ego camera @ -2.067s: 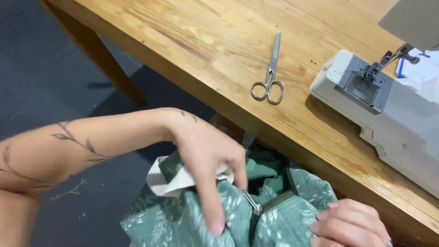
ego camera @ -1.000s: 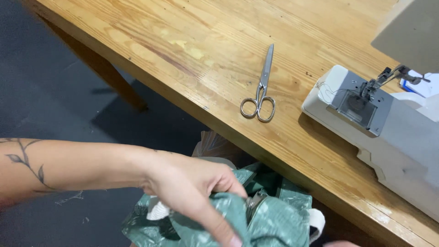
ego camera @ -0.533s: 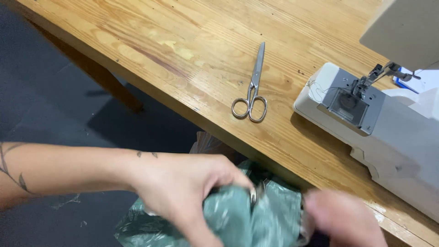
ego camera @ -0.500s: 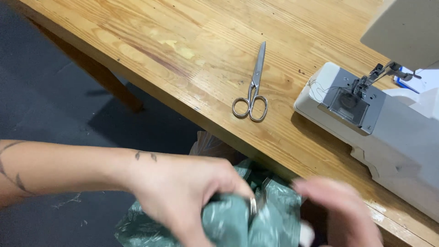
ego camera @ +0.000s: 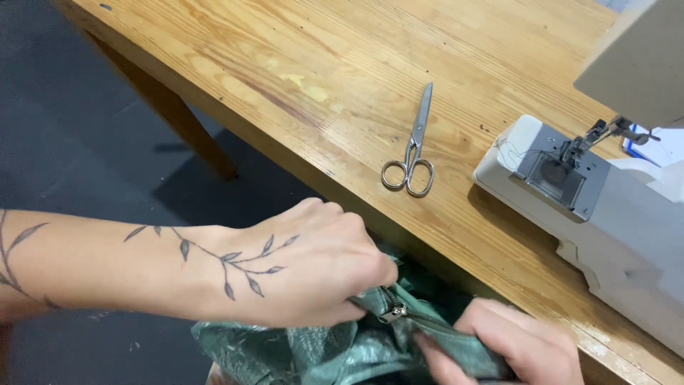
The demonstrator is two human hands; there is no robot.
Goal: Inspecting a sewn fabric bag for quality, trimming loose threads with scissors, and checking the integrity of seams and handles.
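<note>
Green patterned fabric (ego camera: 313,353) with a sewn-in zipper, bunched and crumpled, sits below the desk's near edge, off the desktop, low in the head view. Metal zipper pull (ego camera: 394,311) shows at the top of the bundle, zipper tape running right from it. Left hand (ego camera: 313,274), leaf tattoo along the wrist and forearm, grip closed on the fabric right at the zipper end, fingertips touching beside the pull. Right hand (ego camera: 513,349) at the lower right, grip pinched on the fabric along the zipper line, partly cut off by the frame. Both hands close together, the pull between them. Wooden desk (ego camera: 299,93) runs diagonally, its near edge just above the hands, one leg showing at the left over dark floor (ego camera: 78,135). Wide bare wood toward the far left corner. Steel scissors (ego camera: 412,151) lie closed, flat, near the near edge, handles toward the person. White sewing machine (ego camera: 605,214) sits at the desk's right end, needle plate and presser foot facing left, well apart from the scissors.
</note>
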